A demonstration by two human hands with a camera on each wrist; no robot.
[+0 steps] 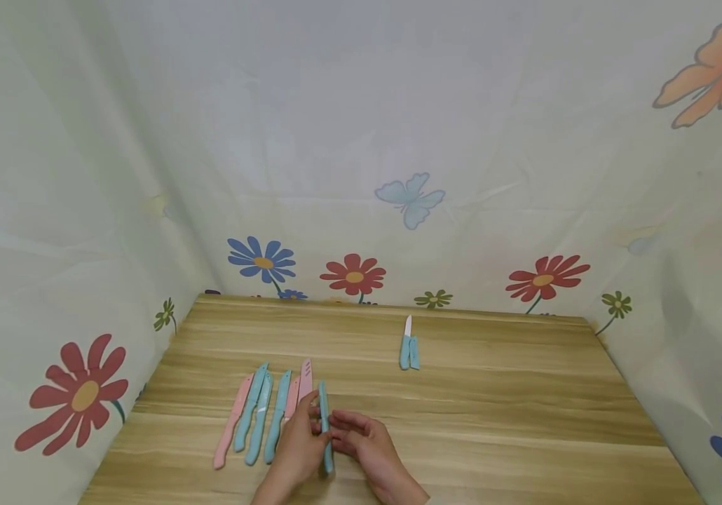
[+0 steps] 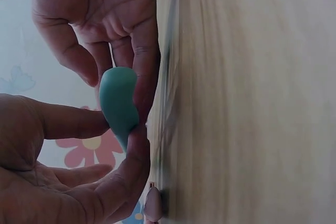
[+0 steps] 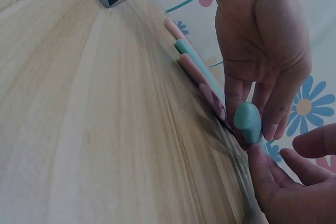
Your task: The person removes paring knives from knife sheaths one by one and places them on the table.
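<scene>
Tabletop (image 1: 493, 428): wood-grained, in bare view at right.
Held knife (image 2: 118, 95): turquoise, turned edge-on between the hands near the close edge; no bare blade visible; cannot tell whether touching the tabletop.
Left hand (image 1: 298, 442): clamped on the held knife, pinching between thumb and fingers.
Right hand (image 1: 370, 445): loosely extended opposite, fingers touching the held knife, thumb apart.
Step in hand: judged as steadying and orienting one knife, supported from both sides.
Next move: judged to call for a firm left pinch, then either a right-hand grip or a controlled lowering; cannot tell which.
Knife row (image 1: 261, 417): just left of the held knife; in order from left, one pink, three turquoise, two pink, the last two partly hidden behind the left hand.
Paring knife (image 1: 405, 352): well beyond the hands, white blade exposed, pointing away.
Turquoise sheath (image 1: 414, 353): just beside the paring knife's handle.
Backdrop (image 1: 493, 231): pale, printed with flowers and butterflies.
</scene>
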